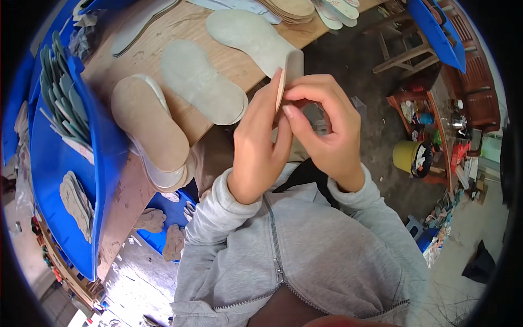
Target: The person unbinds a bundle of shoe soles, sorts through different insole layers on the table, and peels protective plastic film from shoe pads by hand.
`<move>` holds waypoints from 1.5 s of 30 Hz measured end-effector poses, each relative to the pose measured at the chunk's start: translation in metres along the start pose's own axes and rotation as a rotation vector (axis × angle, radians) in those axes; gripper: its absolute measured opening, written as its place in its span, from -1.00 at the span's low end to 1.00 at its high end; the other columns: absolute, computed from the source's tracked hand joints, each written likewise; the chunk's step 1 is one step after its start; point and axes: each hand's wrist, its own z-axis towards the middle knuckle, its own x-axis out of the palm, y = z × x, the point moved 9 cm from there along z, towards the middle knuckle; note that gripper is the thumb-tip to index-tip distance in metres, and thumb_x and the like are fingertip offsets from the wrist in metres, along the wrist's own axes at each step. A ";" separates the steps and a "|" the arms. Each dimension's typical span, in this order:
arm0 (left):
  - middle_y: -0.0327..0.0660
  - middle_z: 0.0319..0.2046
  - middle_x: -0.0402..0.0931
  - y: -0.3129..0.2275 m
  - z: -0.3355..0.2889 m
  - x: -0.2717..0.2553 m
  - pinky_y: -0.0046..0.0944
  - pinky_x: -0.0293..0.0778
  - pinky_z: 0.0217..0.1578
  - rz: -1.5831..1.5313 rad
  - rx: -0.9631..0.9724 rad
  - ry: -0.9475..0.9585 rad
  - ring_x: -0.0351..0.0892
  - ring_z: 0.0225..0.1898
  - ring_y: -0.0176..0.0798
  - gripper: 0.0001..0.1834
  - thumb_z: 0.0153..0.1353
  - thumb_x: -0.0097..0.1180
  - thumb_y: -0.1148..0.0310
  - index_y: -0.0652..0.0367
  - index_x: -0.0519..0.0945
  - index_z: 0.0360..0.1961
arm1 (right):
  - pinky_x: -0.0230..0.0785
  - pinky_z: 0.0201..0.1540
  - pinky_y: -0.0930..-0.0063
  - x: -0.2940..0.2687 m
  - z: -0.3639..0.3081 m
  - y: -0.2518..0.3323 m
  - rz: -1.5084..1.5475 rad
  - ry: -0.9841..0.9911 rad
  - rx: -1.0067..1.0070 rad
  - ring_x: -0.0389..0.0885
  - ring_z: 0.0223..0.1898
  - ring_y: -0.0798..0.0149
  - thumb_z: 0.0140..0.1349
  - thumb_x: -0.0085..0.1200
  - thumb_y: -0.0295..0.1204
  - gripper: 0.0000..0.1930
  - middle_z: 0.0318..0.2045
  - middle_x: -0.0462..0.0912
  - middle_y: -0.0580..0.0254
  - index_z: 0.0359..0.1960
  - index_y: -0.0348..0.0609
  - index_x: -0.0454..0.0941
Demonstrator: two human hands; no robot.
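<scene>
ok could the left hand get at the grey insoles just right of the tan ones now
Probably yes: the grey insoles lie uncovered close by the left hand, though it would likely have to release the held insole first.

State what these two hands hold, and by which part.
A thin insole-like piece: the left hand holds its near part, and the right hand has fingertips at its near edge.

Room rightward, blue bin [106, 143] leftward
</scene>
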 end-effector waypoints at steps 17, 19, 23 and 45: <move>0.24 -0.04 0.22 -0.001 -0.005 0.041 -0.12 0.45 -0.20 0.131 0.104 0.044 0.43 -0.21 0.11 -0.05 0.06 0.05 0.66 0.53 -0.29 0.36 | 0.46 -0.11 0.55 -0.015 -0.017 -0.023 0.265 -0.149 0.209 0.61 -0.19 0.38 0.10 0.11 -0.71 -0.87 -0.21 0.65 0.09 -0.28 -0.38 0.56; 0.26 -0.02 0.21 0.000 -0.004 0.043 -0.11 0.46 -0.18 0.165 0.093 0.060 0.43 -0.18 0.14 -0.04 0.06 0.07 0.64 0.54 -0.28 0.35 | 0.46 -0.09 0.55 -0.016 -0.018 -0.026 0.268 -0.140 0.227 0.61 -0.18 0.38 0.11 0.10 -0.71 -0.87 -0.21 0.64 0.10 -0.28 -0.39 0.55; 0.36 0.08 0.18 -0.005 -0.003 0.049 -0.06 0.43 -0.03 0.387 0.154 0.077 0.39 -0.01 0.26 -0.06 0.06 0.10 0.59 0.61 -0.23 0.33 | 0.45 -0.05 0.55 -0.019 -0.022 -0.036 0.273 -0.129 0.307 0.59 -0.16 0.40 0.13 0.09 -0.70 -0.87 -0.19 0.64 0.12 -0.27 -0.39 0.55; 0.35 0.04 0.25 -0.004 -0.005 0.057 -0.04 0.39 0.03 0.363 0.159 0.112 0.38 0.03 0.26 -0.15 0.07 0.06 0.63 0.68 -0.14 0.29 | 0.46 -0.07 0.55 -0.028 -0.024 -0.039 0.180 -0.097 0.370 0.61 -0.19 0.41 0.12 0.11 -0.69 -0.90 -0.22 0.66 0.13 -0.31 -0.37 0.58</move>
